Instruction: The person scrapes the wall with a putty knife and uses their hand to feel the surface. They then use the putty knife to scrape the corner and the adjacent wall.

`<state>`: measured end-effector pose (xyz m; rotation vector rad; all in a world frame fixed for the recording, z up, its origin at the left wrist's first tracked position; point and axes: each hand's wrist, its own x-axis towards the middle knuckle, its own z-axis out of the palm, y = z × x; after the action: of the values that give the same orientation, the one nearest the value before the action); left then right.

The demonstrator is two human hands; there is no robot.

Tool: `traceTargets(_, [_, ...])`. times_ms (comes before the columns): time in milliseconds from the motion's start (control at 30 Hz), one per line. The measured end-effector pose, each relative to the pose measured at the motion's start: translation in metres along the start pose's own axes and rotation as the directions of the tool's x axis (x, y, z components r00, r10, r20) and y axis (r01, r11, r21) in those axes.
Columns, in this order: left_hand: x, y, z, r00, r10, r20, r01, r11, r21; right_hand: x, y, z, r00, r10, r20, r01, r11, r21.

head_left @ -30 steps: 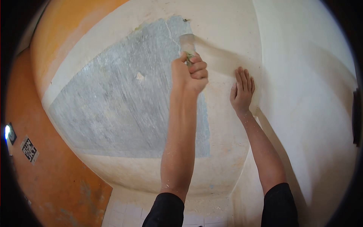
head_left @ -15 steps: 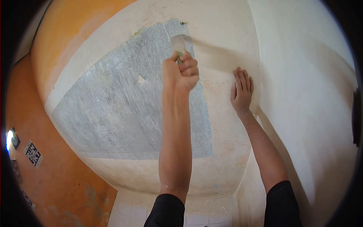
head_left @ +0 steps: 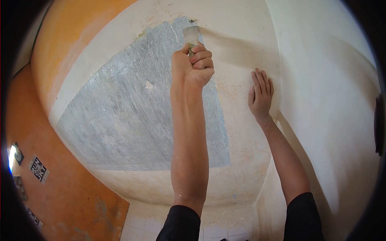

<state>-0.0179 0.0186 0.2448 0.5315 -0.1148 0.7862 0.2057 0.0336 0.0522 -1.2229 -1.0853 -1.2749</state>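
Note:
My left hand [head_left: 194, 64] is closed around the handle of a putty knife [head_left: 191, 35], inner wrist toward me. Its broad, pale blade points up and lies at the wall near the top right corner of a blue-grey patch [head_left: 120, 108]. Much of the handle is hidden in my fist. To the right, my right hand [head_left: 261, 94] lies flat on the cream wall [head_left: 241, 132], fingers up and slightly apart, holding nothing. Just above the blade is a small dark hole [head_left: 191, 21].
A white side wall [head_left: 321, 100] meets the cream wall at a corner close to my right hand. On the left, an orange wall [head_left: 68, 188] carries several stickers [head_left: 39, 168]. Pale floor tiles [head_left: 140, 229] show below. A dark object [head_left: 378, 124] sits at the far right edge.
My left hand and the putty knife have moved up the wall, bringing the blade nearer the small hole. My right hand stays on the wall; the view has shifted slightly.

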Motion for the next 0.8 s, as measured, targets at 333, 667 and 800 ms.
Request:
traceTargets(333, [-0.01,-0.008,-0.012,0.993,0.12,-0.019,-0.118,0.989,0.084,-0.002,0.001,0.003,1.0,-0.005,-0.019,0.004,1.0,-0.021])
traceTargets(667, [-0.03,-0.02,-0.069,0.991,0.129,-0.019,-0.119,0.952,0.282,-0.002,0.001,0.003,1.0,0.012,-0.025,-0.012,1.0,-0.018])
traceTargets(800, [-0.037,-0.034,-0.086,0.998,0.059,0.015,-0.061,0.983,0.171,-0.002,0.0,0.002,0.999,0.02,-0.033,-0.021,1.0,-0.022])
